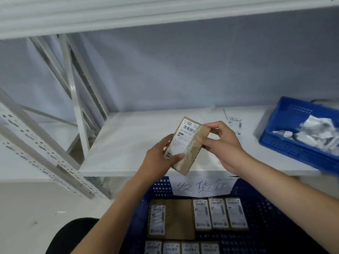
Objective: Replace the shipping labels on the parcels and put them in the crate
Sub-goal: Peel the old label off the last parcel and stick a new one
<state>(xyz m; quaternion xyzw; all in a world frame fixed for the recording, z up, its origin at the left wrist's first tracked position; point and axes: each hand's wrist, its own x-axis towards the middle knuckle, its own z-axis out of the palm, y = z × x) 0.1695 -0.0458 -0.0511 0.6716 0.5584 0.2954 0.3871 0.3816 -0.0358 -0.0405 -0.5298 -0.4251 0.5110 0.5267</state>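
Note:
I hold a small brown cardboard parcel (pixel 190 154) tilted above the front edge of a white shelf (pixel 128 143). A white shipping label (pixel 183 138) with a barcode covers its upper face. My left hand (pixel 161 158) grips the parcel's lower left end, thumb on the label. My right hand (pixel 220 143) pinches the parcel's upper right edge. Below, a dark blue crate (pixel 260 208) holds several labelled parcels (pixel 218 213) lying flat, with a handwritten paper sign (pixel 203 186) on its far wall.
A blue tray (pixel 286 140) with crumpled white label scraps (pixel 315 134) sits on the shelf at the right. A loose label sheet (pixel 234 123) lies on the shelf behind my right hand. White metal racking (pixel 45 153) stands at the left.

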